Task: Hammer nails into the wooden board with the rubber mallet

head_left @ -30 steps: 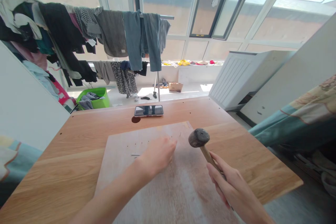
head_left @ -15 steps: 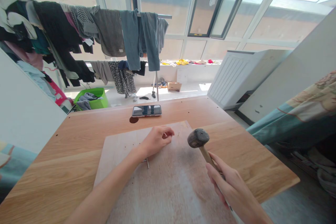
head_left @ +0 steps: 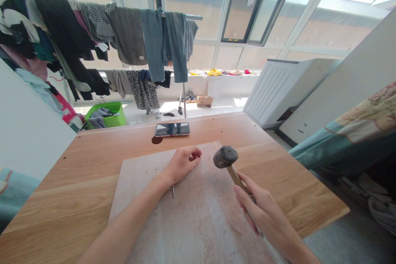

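Observation:
My right hand (head_left: 258,202) grips the wooden handle of a mallet (head_left: 225,156), whose dark, rounded head is raised over the far right part of a pale wooden board (head_left: 198,227). A small thin nail (head_left: 209,156) stands upright in the board, just left of the mallet head. My left hand (head_left: 182,164) rests on the board left of that nail, its fingers curled together. What they hold, if anything, is hidden. Beneath my left wrist, larger metal nails (head_left: 173,191) lie partly covered. Several small dark holes mark the board's left side.
The board lies on a wood-grain table (head_left: 71,189). Beyond it a phone (head_left: 172,129) lies beside a round hole (head_left: 157,140). Further off are a green basket (head_left: 116,119), hanging clothes (head_left: 130,35) and a white ribbed cabinet (head_left: 272,86). A curtain (head_left: 337,140) hangs at right.
The mallet and my right hand have moved left and slightly up, closer to the small nail. My left hand has drawn back slightly from the nail, its fingers still curled.

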Action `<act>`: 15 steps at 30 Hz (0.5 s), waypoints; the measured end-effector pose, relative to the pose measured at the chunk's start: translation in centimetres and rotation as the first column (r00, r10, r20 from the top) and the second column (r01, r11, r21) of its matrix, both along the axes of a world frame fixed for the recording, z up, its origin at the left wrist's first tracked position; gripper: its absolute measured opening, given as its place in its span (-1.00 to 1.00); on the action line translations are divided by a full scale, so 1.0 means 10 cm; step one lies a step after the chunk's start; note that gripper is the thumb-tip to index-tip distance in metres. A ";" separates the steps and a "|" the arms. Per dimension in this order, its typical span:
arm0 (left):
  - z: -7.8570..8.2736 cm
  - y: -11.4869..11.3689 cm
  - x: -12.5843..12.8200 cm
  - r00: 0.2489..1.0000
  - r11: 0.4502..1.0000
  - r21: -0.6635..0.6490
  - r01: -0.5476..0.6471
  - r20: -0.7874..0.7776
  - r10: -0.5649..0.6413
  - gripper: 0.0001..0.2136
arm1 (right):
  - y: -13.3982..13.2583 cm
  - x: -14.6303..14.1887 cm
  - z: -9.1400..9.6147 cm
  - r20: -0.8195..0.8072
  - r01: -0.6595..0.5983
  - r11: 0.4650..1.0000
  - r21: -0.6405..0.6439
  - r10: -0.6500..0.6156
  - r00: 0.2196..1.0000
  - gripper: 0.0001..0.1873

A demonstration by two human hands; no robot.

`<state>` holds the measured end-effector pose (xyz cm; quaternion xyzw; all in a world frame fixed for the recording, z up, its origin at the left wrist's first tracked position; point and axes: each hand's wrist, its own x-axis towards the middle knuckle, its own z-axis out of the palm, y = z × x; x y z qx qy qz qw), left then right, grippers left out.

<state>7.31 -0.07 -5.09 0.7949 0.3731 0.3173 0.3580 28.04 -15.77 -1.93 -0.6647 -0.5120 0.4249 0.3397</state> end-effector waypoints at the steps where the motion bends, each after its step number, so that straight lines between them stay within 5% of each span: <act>1: 0.00 0.00 0.00 1.000 1.000 -0.005 -0.003 0.001 0.003 -0.91 | 0.04 -0.02 0.02 -0.001 -0.011 1.000 0.012 0.011 1.000 -0.41; 15: -0.05 0.03 0.01 0.996 0.996 -0.090 0.000 0.086 0.008 -0.78 | 0.31 -0.27 0.16 0.087 -0.129 0.988 0.081 0.122 0.989 -0.52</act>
